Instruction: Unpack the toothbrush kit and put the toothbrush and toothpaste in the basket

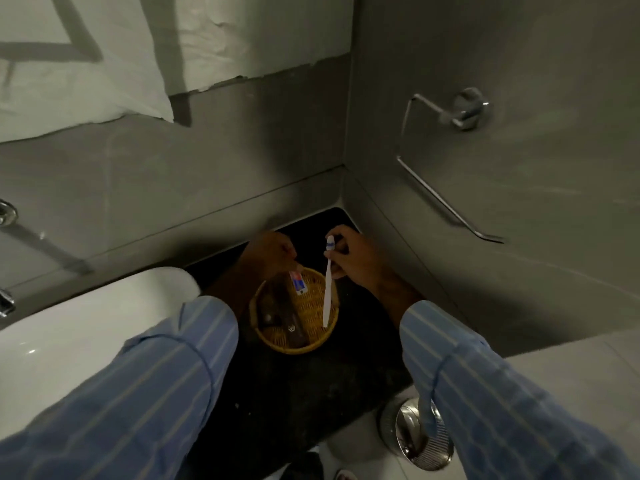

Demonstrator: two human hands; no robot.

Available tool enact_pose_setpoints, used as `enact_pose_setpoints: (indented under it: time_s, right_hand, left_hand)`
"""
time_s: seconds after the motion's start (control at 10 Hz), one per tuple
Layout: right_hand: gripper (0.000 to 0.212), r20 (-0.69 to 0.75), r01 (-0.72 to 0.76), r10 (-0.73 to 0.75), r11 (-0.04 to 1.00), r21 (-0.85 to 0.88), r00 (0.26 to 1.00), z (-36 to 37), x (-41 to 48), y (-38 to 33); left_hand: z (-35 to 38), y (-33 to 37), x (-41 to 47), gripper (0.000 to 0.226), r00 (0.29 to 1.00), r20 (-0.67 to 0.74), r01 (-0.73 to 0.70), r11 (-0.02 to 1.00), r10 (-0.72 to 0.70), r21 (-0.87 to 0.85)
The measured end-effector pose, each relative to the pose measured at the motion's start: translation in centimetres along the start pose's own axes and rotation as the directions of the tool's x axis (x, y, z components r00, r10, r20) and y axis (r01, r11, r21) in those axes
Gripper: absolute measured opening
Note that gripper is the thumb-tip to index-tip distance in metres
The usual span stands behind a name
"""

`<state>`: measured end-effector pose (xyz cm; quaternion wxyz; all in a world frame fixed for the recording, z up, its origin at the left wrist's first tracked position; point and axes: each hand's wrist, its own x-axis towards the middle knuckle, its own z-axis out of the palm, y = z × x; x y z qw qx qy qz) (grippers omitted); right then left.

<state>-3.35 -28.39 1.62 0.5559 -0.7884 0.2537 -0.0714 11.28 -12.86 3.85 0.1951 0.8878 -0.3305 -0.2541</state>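
Note:
A round yellow wicker basket (313,342) sits on the black counter in the corner. My right hand (349,256) grips a white toothbrush (328,289) near its head, with the handle pointing down into the basket's right side. My left hand (273,249) hovers over the basket's far rim and pinches the top end of a small white, red and blue toothpaste tube (298,280), which hangs over the basket. Dark brown packets (287,315) lie inside the basket on its left.
A white washbasin (86,327) stands left of the basket, with chrome tap parts (5,301) at the far left edge. On the right wall hangs a chrome paper holder (450,161). A round metal bin lid (420,436) shows on the floor below the black counter (294,403).

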Motion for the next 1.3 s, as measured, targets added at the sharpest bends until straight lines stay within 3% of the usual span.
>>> enact_pose_setpoints:
  time_s: [0.2,0.4,0.7,0.9,1.1,1.3]
  right_hand:
    - [0.031,-0.066,-0.036,0.033,0.998,-0.048,0.997,2.3,5.4,3.0]
    - [0.032,-0.013,-0.11,0.109,0.988,-0.108,0.994,3.9,8.0,6.4]
    - [0.035,0.012,-0.165,0.17,0.969,-0.184,0.985,4.6,9.3,8.7]
    - [0.04,0.023,-0.212,0.22,0.96,-0.185,0.975,5.2,9.1,9.5]
    - [0.059,0.009,-0.229,0.233,0.963,-0.144,0.973,4.9,8.1,10.1]
    - [0.061,-0.15,-0.143,0.121,0.978,-0.152,0.981,2.6,4.7,7.7]
  left_hand:
    - [2.3,-1.9,5.1,0.032,0.993,0.116,-0.02,0.998,0.013,0.059]
    - [4.2,-3.8,8.0,0.033,0.976,0.216,-0.013,0.992,-0.015,0.127]
    - [5.5,-5.2,9.7,0.035,0.966,0.257,-0.006,0.997,-0.015,0.083]
    - [6.0,-5.5,9.8,0.04,0.976,0.216,-0.031,0.992,0.004,0.122]
    - [6.7,-6.1,9.0,0.049,0.985,0.158,-0.089,0.983,0.064,0.16]
    - [6.3,-5.2,5.8,0.055,0.986,-0.033,-0.155,0.977,0.161,0.147]
